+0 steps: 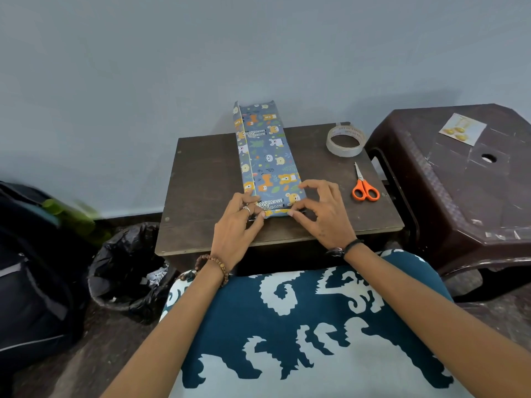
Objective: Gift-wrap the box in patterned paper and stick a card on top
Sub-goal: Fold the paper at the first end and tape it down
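The box (pixel 267 156), covered in patterned paper, lies lengthwise at the table's (pixel 201 179) centre. Both hands pinch its near end — left hand (pixel 240 225) at 7 o'clock, right hand (pixel 321 214) at 5. Card (pixel 462 129) on the stool (pixel 459 196) at 2 o'clock.

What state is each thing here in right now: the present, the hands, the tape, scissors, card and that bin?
Box: lying flat on the table, covered in paper, left flap standing up.
Left hand: pinching the paper at the near end.
Right hand: pinching the near end too.
Tape: lying flat, untouched.
Scissors: closed, lying on the table.
Card: on the stool, not yet stuck on.
Bin bag: open, scraps inside.
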